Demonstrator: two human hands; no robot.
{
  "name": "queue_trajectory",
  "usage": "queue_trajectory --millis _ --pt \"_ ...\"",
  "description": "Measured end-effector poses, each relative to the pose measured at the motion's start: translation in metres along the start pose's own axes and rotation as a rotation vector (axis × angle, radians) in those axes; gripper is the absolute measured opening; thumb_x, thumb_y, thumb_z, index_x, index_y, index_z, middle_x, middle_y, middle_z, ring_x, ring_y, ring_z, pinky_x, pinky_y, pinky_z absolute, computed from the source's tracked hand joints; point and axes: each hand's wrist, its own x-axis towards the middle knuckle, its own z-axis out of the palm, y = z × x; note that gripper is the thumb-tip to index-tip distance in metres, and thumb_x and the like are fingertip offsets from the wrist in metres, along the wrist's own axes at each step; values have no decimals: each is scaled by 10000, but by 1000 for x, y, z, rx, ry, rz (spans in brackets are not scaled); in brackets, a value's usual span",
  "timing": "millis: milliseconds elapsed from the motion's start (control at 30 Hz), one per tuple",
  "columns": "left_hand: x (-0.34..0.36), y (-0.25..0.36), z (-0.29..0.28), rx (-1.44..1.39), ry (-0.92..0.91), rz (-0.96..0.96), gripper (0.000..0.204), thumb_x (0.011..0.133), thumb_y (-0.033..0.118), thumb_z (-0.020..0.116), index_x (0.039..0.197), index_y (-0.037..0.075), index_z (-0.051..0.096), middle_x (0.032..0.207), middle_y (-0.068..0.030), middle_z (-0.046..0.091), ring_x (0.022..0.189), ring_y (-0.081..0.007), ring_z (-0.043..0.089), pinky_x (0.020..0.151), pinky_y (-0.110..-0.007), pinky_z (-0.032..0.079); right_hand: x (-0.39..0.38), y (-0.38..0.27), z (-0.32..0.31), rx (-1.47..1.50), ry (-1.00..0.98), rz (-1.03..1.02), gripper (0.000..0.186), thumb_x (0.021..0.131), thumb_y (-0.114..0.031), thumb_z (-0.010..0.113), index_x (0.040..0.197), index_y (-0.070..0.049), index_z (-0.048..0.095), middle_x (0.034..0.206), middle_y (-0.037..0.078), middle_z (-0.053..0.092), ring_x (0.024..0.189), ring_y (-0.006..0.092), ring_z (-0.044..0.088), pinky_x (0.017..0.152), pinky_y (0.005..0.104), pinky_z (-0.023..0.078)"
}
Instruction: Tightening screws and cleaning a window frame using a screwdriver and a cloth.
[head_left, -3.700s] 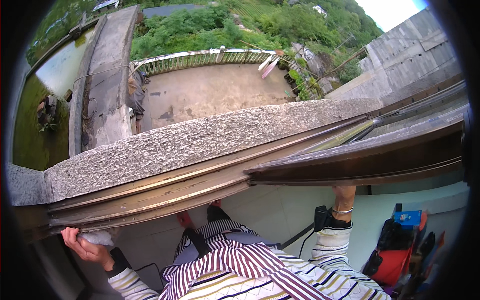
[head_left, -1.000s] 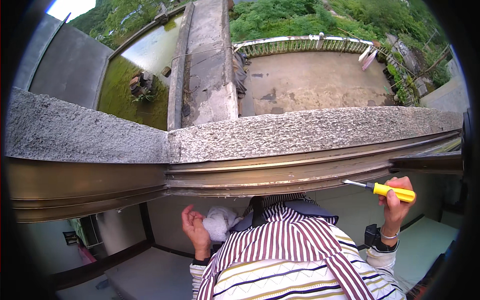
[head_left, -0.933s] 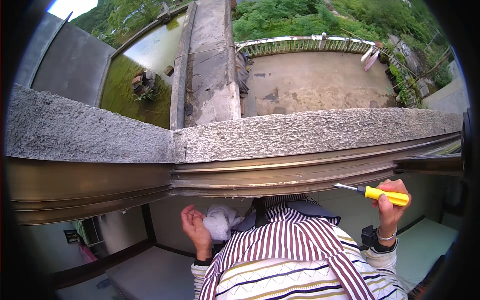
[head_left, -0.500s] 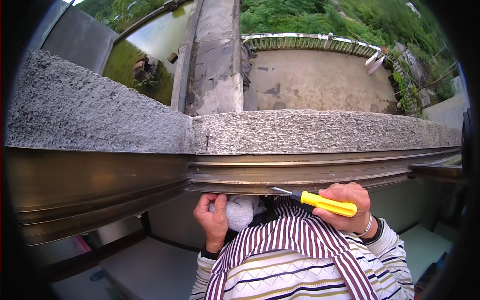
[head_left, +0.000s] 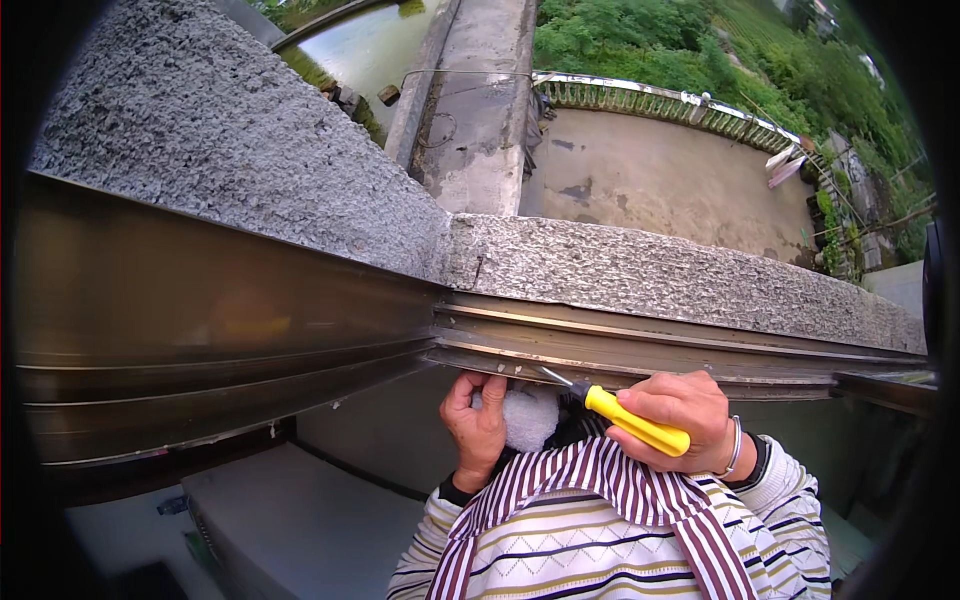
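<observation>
My right hand is wrapped round the yellow handle of a screwdriver. Its slim metal shaft points up and left, and the tip is at the inner edge of the bronze-coloured window track. Just left of it, my left hand has its fingers and thumb drawn together right below the track's edge. A fluffy white cloth is bunched against that hand, partly hidden by the thumb. Small pale flecks lie on the track near the left fingertips.
A tall metal frame side meets the track at the left corner. Beyond runs a rough concrete ledge, with a drop to a paved yard and a pond. Indoors, a grey flat surface lies below left.
My view has turned, so the track now slants down to the right. The screwdriver's handle tilts more steeply downward. My left hand and the cloth appear nearer to the screwdriver.
</observation>
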Motion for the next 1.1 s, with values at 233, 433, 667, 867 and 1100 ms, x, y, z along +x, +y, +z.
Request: queue_trajectory --millis 233,433,667,867,1100 --pt "2 14 -14 -88 89 47 207 863 177 663 791 33 534 705 5 551 658 -72 483 623 -222 413 18 -16 -39 144 -163 181 302 684 -41 726 983 -42 685 712 93 640 549 166 606 477 240 441" --pt "14 15 -15 -147 145 53 198 868 170 659 796 28 540 711 -7 565 677 -80 500 642 -225 418 22 -17 -45 254 -272 350 306 715 -10 651 1020 6 646 784 136 646 614 193 616 542 266 460" --pt "18 10 -22 17 164 27 219 850 176 680 777 16 550 702 -15 562 677 -96 503 630 -235 415 18 -16 -51 -41 -365 298 333 689 30 591 1018 -12 617 810 137 619 598 296 596 524 352 475" --pt "12 26 -11 51 185 313 151 825 87 685 842 24 549 744 -33 591 647 -105 537 635 -233 443 24 -17 -43 -155 -392 358 254 740 -52 651 993 -53 630 708 94 566 556 276 568 477 362 438" --pt "17 53 -25 546 -195 598 414 699 12 748 1089 8 607 647 -74 568 546 -191 567 527 -291 468 28 -11 -18 -192 -390 301 245 756 -98 673 995 -73 622 717 77 570 569 263 572 477 361 440"
